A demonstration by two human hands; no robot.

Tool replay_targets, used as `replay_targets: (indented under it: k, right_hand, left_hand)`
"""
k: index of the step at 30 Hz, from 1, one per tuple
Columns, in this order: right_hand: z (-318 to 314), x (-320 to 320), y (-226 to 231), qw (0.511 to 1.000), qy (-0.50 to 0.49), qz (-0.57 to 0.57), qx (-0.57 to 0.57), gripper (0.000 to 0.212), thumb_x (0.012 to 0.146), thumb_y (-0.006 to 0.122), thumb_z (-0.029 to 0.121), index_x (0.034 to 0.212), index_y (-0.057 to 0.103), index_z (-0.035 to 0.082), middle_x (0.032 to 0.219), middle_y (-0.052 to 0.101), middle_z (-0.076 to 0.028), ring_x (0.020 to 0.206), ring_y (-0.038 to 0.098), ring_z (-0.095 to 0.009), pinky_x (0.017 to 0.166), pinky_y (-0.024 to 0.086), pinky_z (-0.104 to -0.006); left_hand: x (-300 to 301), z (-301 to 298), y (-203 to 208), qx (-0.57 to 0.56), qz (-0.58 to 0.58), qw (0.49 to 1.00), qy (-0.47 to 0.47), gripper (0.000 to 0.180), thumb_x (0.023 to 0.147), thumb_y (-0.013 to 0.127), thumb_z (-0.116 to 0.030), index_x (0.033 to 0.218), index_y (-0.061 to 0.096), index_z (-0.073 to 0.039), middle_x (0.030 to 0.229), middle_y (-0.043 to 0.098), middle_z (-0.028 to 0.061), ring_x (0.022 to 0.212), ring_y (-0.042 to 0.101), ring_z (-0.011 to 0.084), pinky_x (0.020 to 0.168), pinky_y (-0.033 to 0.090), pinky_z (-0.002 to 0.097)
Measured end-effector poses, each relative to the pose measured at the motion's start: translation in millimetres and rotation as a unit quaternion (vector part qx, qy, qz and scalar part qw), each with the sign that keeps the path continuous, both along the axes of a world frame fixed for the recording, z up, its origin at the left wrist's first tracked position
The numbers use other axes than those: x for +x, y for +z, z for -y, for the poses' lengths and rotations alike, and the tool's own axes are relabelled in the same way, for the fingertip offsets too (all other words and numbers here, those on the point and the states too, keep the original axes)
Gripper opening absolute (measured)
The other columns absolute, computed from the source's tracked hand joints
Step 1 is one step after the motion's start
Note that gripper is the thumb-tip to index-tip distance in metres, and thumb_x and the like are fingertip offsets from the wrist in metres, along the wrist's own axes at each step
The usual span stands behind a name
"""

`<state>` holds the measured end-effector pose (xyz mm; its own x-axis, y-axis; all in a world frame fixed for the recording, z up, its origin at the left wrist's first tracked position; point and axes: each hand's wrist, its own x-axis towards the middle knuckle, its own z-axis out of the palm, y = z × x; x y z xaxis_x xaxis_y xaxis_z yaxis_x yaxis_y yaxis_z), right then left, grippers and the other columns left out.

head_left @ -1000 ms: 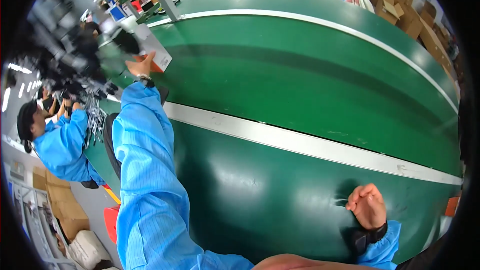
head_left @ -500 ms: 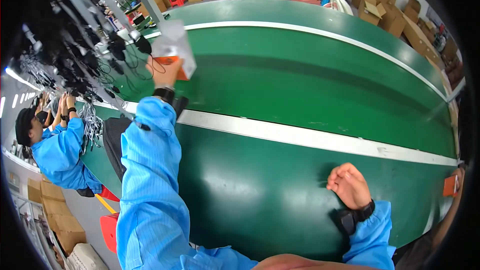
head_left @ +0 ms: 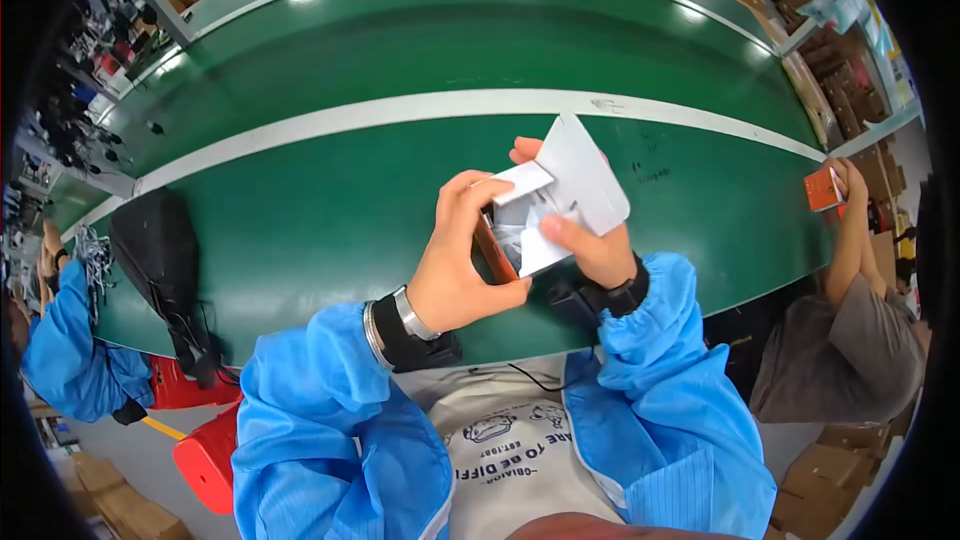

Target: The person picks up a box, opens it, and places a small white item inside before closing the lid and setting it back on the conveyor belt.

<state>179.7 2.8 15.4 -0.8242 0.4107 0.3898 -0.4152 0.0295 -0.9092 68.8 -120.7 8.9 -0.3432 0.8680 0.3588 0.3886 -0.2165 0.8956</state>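
Note:
Both hands hold a small cardboard box (head_left: 545, 202), white with an orange side, its flaps standing open, just above the near edge of the green conveyor belt (head_left: 330, 210). My left hand (head_left: 462, 260) grips the box's left side with fingers curled over the top. From the right, my right hand (head_left: 590, 240) presses its thumb on the white inner flap. Both arms wear blue sleeves and dark wrist straps.
A black bag (head_left: 160, 260) lies on the belt at my left. A person in blue (head_left: 65, 340) works at far left. At right, another person's hand (head_left: 845, 185) holds an orange box (head_left: 822, 190). Red stools (head_left: 205, 440) and cardboard boxes stand around.
My left hand came down from the upper left with the box to the middle. My right hand rose off the belt and joined it on the box, whose flaps now stand open.

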Motion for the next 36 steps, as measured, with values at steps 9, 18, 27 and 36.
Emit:
replay_targets:
  k: [9, 18, 27, 36]
  right_hand:
    - [41, 24, 14, 0.941, -0.187, 0.075, 0.270, 0.052, 0.065, 0.067, 0.019, 0.111, 0.048, 0.003, 0.121, 0.038, -0.022, 0.111, 0.041, -0.030, 0.089, 0.035, -0.0346]
    - [60, 23, 20, 0.841, -0.312, 0.167, 0.410, 0.043, 0.062, 0.063, 0.009, 0.104, 0.054, 0.008, 0.116, 0.045, -0.019, 0.107, 0.043, -0.032, 0.089, 0.035, -0.0365]
    - [54, 14, 8, 0.851, -0.404, 0.136, 0.308, 0.023, 0.065, 0.063, 0.009, 0.088, 0.062, 0.007, 0.106, 0.053, -0.014, 0.093, 0.053, -0.028, 0.079, 0.043, -0.0333]
    - [60, 17, 19, 0.788, -0.385, 0.151, 0.455, 0.030, 0.064, 0.067, 0.014, 0.093, 0.061, 0.008, 0.105, 0.054, -0.014, 0.091, 0.054, -0.027, 0.076, 0.044, -0.0336]
  left_hand:
    - [33, -7, -15, 0.031, -0.159, 0.977, 0.136, 0.065, 0.056, 0.074, -0.018, 0.108, 0.039, -0.001, 0.117, 0.033, 0.0175, 0.106, 0.040, 0.0308, 0.081, 0.041, 0.0359]
    - [54, -12, -22, 0.125, 0.084, 0.967, 0.204, 0.088, 0.055, 0.074, -0.017, 0.124, 0.021, -0.001, 0.117, 0.035, 0.0188, 0.105, 0.041, 0.0320, 0.083, 0.040, 0.0375]
    - [52, -7, -22, 0.110, 0.010, 0.971, 0.212, 0.092, 0.056, 0.073, -0.015, 0.127, 0.016, -0.002, 0.114, 0.039, 0.0177, 0.103, 0.042, 0.0325, 0.085, 0.037, 0.0385]
    - [51, -8, -31, 0.086, 0.020, 0.972, 0.217, 0.091, 0.057, 0.071, -0.014, 0.128, 0.015, -0.003, 0.114, 0.039, 0.0176, 0.103, 0.042, 0.0329, 0.085, 0.037, 0.0394]
